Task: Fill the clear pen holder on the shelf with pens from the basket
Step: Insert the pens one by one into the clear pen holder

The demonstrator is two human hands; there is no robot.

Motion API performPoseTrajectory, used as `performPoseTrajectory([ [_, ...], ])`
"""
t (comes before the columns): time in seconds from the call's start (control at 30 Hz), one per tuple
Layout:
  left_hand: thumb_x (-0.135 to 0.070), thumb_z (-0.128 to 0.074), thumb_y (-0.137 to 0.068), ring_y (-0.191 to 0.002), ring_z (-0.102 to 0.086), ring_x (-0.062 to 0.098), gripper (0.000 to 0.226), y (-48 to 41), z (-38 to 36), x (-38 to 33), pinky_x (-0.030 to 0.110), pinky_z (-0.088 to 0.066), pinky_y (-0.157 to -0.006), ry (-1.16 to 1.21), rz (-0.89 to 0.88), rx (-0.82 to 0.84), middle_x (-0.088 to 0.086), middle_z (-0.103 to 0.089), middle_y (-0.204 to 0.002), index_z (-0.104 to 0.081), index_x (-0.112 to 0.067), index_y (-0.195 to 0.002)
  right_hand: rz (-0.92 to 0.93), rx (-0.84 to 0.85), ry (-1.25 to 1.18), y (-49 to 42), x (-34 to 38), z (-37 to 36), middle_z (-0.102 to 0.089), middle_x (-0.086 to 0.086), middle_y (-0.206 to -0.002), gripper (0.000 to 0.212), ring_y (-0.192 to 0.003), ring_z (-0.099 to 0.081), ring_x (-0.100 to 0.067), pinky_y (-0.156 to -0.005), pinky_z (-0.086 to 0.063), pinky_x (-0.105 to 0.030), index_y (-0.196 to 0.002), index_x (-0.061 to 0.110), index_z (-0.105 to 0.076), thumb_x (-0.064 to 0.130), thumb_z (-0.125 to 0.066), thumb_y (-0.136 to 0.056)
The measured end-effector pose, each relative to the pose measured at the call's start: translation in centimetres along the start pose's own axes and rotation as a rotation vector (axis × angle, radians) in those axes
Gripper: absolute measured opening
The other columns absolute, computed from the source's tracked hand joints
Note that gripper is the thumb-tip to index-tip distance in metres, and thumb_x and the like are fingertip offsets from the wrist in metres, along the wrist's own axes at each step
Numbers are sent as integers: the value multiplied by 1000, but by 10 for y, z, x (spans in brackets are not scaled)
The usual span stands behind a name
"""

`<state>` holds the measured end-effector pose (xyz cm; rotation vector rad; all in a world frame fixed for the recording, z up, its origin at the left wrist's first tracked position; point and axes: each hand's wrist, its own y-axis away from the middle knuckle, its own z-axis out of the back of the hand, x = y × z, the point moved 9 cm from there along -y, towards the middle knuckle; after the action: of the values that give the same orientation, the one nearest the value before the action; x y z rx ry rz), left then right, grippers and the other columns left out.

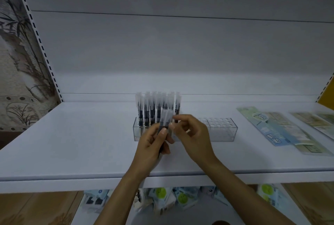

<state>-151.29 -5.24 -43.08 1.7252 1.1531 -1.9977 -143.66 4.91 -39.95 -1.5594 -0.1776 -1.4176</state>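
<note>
— Where is the clear pen holder (pixel 222 130) now?

— It stands on the white shelf (pixel 72 143), about in the middle and a little toward the back. Its left part is full of standing pens (pixel 155 109), all upright, with dark bodies and pale caps. In its right part I see only round holes with nothing in them.

— And the hands?

— Both are in front of the holder, above the shelf. The left hand (pixel 153 145) has its grip closed around a bundle of pens (pixel 165 119): the fingers are curled round the dark bodies, the thumb presses on them, and the caps point up.

— Does the right hand (pixel 193 134) hold something?

— Its thumb and forefinger are pinched at the cap end of the same bundle, and the other fingers are loosely bent. The picture is blurred there, so I cannot tell how many pens it pinches.

— Is there anything else on the shelf?

— Flat packets (pixel 274 128) lie at the right side, well apart from the holder. Below the shelf edge there are more small packages (pixel 182 197), some with green round labels.
</note>
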Motion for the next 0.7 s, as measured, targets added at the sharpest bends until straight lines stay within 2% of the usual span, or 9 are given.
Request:
performPoseTrajectory([
  [0.07, -27, -45, -93, -54, -55, 16, 32, 0, -3, -1, 28, -45, -53, -24, -10, 26, 1, -63, -71, -59, 0, -106, -25, 74, -41, 2, 0, -10, -62, 5, -66, 7, -63, -56, -10, -59, -45, -21, -83, 18, -67, 25, -68, -86],
  [0.13, -26, -46, -94, -54, -55, 16, 30, 0, -3, 0, 26, -46, -52, -29, -9, 28, 0, -63, -71, -60, -1, -104, -52, 67, -76, 2, 0, -11, -59, 7, -63, 11, -60, -53, -8, -59, -44, -21, -77, 12, -67, 17, -68, -86],
  [0.33, -29, -48, -90, -50, -50, 12, 24, -1, -4, 6, 22, -42, -49, -30, 17, 44, 1, -64, -73, -61, -16, -106, -186, -61, -237, -8, -4, 9, -68, -12, -84, 10, -69, -59, -14, -55, -48, -24, -88, 14, -70, 15, -61, -91],
  [0.47, -25, -51, -90, -44, -45, 8, 20, -2, -2, 7, 19, -38, -45, -1, 1, 30, 5, -63, -72, -62, -14, -103, -185, 52, -155, -4, -4, -3, -69, -7, -84, 13, -74, -64, -12, -62, -51, -22, -93, 22, -67, 11, -66, -87],
  [0.53, -26, -50, -91, -46, -52, 11, 23, -1, -1, 5, 25, -41, -47, -2, 5, 5, 4, -66, -75, -63, -12, -103, -198, 69, -172, -3, -5, -5, -68, -4, -83, 20, -75, -65, -9, -66, -53, -21, -98, 23, -66, 8, -66, -86],
  [0.6, -29, -45, -94, -47, -57, 16, 27, -1, 3, 8, 31, -42, -51, 1, 46, -45, 3, -70, -82, -62, -12, -108, -237, -3, -244, -10, -6, 6, -68, -4, -87, 27, -76, -66, -7, -67, -55, -21, -109, 20, -63, 5, -64, -87],
  [0.7, -26, -37, -100, -38, -39, 9, 30, -2, 12, 11, 21, -34, -40, 59, 56, -133, 0, -66, -73, -60, -12, -112, -261, -183, -336, -24, -7, 35, -70, -6, -94, 41, -81, -70, -11, -67, -57, -22, -123, 20, -53, 6, -65, -86],
])
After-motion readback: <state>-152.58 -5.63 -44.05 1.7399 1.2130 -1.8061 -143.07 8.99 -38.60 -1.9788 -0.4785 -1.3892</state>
